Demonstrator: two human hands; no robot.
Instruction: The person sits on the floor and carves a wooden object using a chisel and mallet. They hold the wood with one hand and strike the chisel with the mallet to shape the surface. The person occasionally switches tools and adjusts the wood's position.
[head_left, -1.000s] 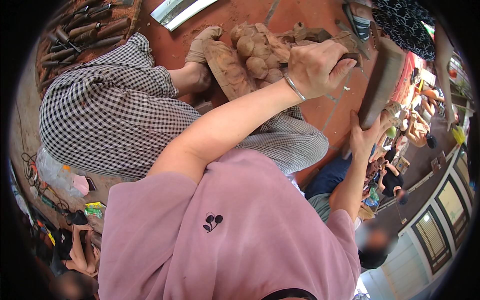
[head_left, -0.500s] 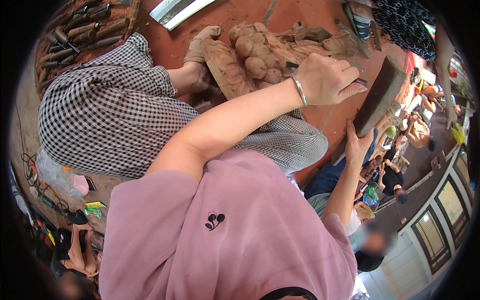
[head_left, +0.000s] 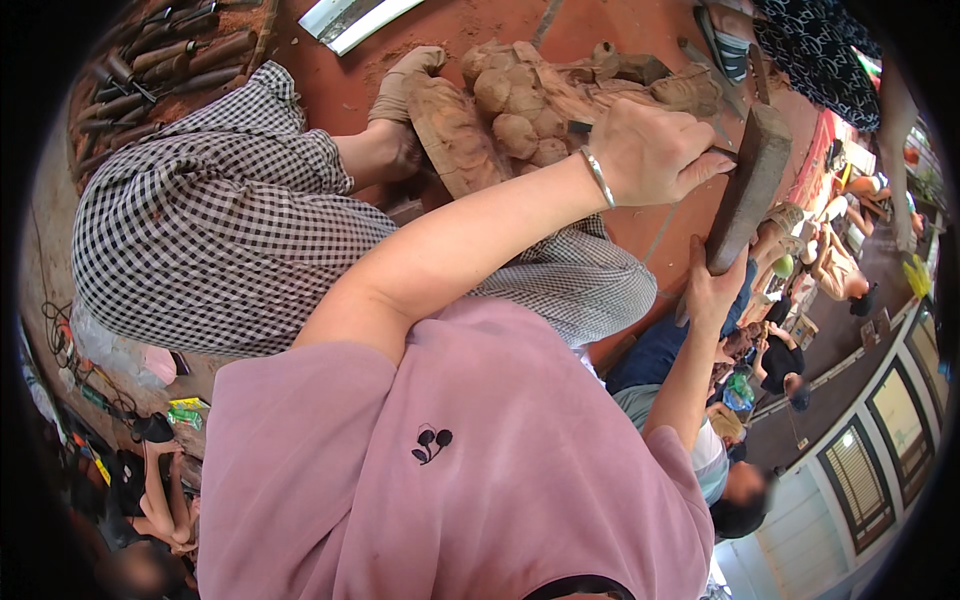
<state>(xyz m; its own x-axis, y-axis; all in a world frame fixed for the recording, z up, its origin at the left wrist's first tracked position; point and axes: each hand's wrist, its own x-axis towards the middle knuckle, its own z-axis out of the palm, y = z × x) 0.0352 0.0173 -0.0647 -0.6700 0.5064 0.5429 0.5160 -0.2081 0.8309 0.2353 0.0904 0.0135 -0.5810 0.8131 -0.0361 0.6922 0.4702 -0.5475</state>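
My left hand (head_left: pixel 655 155), a silvery bangle at its wrist, is closed around a slim dark chisel (head_left: pixel 581 128). The chisel's blade end lies by the round lumps of a brown wood carving (head_left: pixel 520 95), though my hand hides most of the shaft. On the right, my right hand (head_left: pixel 712 285) grips a heavy wooden mallet (head_left: pixel 752 185) by its lower end. The mallet's side is at the chisel's rear end, touching it or nearly so. The carving lies on the floor beside my wrapped foot (head_left: pixel 405 85).
Several wood-handled carving tools (head_left: pixel 165 75) fill a tray at the upper left. A pale metal strip (head_left: pixel 360 20) lies on the red tiled floor. Someone's sandalled foot (head_left: pixel 728 50) is close beyond the carving. Other people sit at the right, and cables (head_left: pixel 75 370) lie at the left.
The mallet has swung left and is now at the chisel's rear end, where there was a gap before. My left hand and the carving have hardly moved.
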